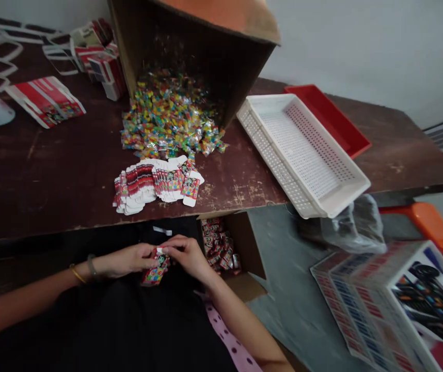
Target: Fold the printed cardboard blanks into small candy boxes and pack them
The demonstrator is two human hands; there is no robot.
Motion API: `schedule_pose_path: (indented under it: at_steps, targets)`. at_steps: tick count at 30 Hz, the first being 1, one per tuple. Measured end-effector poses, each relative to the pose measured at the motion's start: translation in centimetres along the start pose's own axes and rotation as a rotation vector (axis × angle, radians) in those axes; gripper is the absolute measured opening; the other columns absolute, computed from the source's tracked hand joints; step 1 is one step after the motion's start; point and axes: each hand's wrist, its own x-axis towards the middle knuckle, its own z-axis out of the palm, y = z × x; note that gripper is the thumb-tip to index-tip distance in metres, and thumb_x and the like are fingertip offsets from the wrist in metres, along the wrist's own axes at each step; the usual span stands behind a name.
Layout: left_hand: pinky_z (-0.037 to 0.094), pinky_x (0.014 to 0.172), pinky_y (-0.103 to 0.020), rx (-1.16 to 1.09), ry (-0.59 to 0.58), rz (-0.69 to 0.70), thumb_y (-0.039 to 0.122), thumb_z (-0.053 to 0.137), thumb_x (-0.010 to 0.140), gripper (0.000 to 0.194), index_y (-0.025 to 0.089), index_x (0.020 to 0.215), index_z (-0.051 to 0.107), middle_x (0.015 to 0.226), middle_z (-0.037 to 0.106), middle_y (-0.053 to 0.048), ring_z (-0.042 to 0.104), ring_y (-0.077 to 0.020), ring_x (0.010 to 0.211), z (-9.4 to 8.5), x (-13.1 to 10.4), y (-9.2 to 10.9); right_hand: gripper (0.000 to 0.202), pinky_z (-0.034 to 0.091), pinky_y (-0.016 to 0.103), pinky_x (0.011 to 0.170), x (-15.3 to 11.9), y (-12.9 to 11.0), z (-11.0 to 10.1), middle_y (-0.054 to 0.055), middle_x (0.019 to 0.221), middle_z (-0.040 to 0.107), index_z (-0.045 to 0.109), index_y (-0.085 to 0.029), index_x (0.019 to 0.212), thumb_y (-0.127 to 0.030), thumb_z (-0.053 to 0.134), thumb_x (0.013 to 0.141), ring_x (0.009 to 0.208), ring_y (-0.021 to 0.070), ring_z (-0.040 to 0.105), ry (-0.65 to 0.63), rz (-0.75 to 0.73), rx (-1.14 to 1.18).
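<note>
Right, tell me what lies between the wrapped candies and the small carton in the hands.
The head view shows a row of overlapping printed cartons, the table's front edge, then a small white strip nearest the held carton.

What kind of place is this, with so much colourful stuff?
Maybe a small packing workroom. Colourful wrapped pieces spill from a big cardboard box, little printed cartons lie in a row on the table, and a box below holds many printed packs.

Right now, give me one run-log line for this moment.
left hand: holding printed carton | right hand: pinching its white end | table: row of flat cartons, colorful wrapped pieces spilling from cardboard box
</note>
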Motion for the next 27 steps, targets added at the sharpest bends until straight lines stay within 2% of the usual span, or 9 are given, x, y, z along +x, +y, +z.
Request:
schedule_pose_path:
  at_steps: [2, 7, 10, 12, 16, 22, 24, 27]
  targets:
    - [0.045, 0.079, -0.03, 0.083, -0.003, -0.01, 0.041, 0.068, 0.082, 0.031, 0.015, 0.1, 0.068, 0.088, 0.069, -0.004, 0.059, -0.018, 0.08, -0.3, 0.3, -0.1, 0.031, 0.045, 0.02, 0.049, 0.2, 0.2, -0.1, 0.004, 0.084, 0.066, 0.079, -0.021, 0.09, -0.049, 0.071, 0.079, 0.06, 0.0105, 0.056, -0.022, 0.016, 0.018]
    - [0.044, 0.072, -0.028, 0.228, 0.035, -0.059, 0.041, 0.067, 0.081, 0.028, 0.015, 0.088, 0.066, 0.081, 0.064, -0.001, 0.055, -0.0162, 0.072, -0.4, 0.5, 0.0, 0.021, 0.05, 0.026, 0.072, 0.2, 0.4, -0.3, 0.005, 0.083, 0.069, 0.079, -0.023, 0.092, -0.039, 0.068, 0.085, 0.078, 0.0155, 0.064, 0.068, -0.194, -0.18]
    - [0.043, 0.068, -0.027, 0.26, 0.023, -0.091, 0.042, 0.065, 0.082, 0.028, 0.014, 0.087, 0.064, 0.078, 0.061, 0.0, 0.053, -0.0152, 0.069, -0.3, 0.4, 0.3, 0.02, 0.05, 0.027, 0.073, 0.1, 0.5, -0.8, 0.005, 0.083, 0.069, 0.079, -0.022, 0.092, -0.036, 0.067, 0.087, 0.078, 0.0158, 0.064, 0.088, -0.23, -0.253]
    - [0.043, 0.069, -0.027, 0.245, 0.002, -0.096, 0.043, 0.065, 0.083, 0.029, 0.015, 0.089, 0.064, 0.079, 0.061, 0.0, 0.053, -0.0153, 0.071, -0.2, 0.3, 0.5, 0.021, 0.05, 0.026, 0.074, 0.1, 0.4, -1.2, 0.005, 0.084, 0.069, 0.079, -0.021, 0.093, -0.036, 0.065, 0.088, 0.079, 0.0156, 0.064, 0.042, -0.234, -0.258]
    - [0.045, 0.077, -0.029, 0.18, -0.037, -0.079, 0.046, 0.063, 0.084, 0.032, 0.016, 0.095, 0.065, 0.087, 0.065, -0.003, 0.057, -0.0181, 0.079, -0.1, 0.1, 0.8, 0.024, 0.05, 0.027, 0.083, -0.3, 0.0, -2.1, 0.006, 0.096, 0.068, 0.075, -0.023, 0.106, -0.035, 0.058, 0.093, 0.089, 0.0153, 0.064, -0.159, -0.262, -0.313]
    - [0.044, 0.079, -0.029, 0.201, -0.073, -0.104, 0.044, 0.064, 0.084, 0.031, 0.015, 0.096, 0.065, 0.089, 0.065, -0.003, 0.056, -0.0172, 0.08, -0.3, 0.2, 1.0, 0.024, 0.05, 0.026, 0.08, -0.8, -0.8, -2.8, 0.005, 0.09, 0.068, 0.075, -0.02, 0.104, -0.032, 0.057, 0.095, 0.084, 0.0143, 0.064, -0.184, -0.255, -0.316]
    - [0.043, 0.078, -0.029, 0.198, -0.081, -0.105, 0.044, 0.063, 0.085, 0.031, 0.015, 0.096, 0.065, 0.088, 0.065, -0.003, 0.056, -0.0172, 0.079, -0.3, 0.2, 0.9, 0.025, 0.049, 0.026, 0.082, -1.0, -1.1, -2.8, 0.006, 0.097, 0.067, 0.073, -0.019, 0.108, -0.029, 0.053, 0.097, 0.09, 0.0145, 0.063, -0.237, -0.321, -0.423]
    - [0.043, 0.074, -0.028, 0.193, -0.068, -0.096, 0.047, 0.062, 0.085, 0.034, 0.015, 0.097, 0.065, 0.086, 0.063, -0.003, 0.054, -0.0163, 0.076, -0.3, 0.3, 0.6, 0.025, 0.047, 0.028, 0.083, -1.4, -1.6, -2.6, 0.009, 0.101, 0.066, 0.069, -0.017, 0.112, -0.024, 0.05, 0.097, 0.093, 0.0166, 0.059, -0.268, -0.475, -0.736]
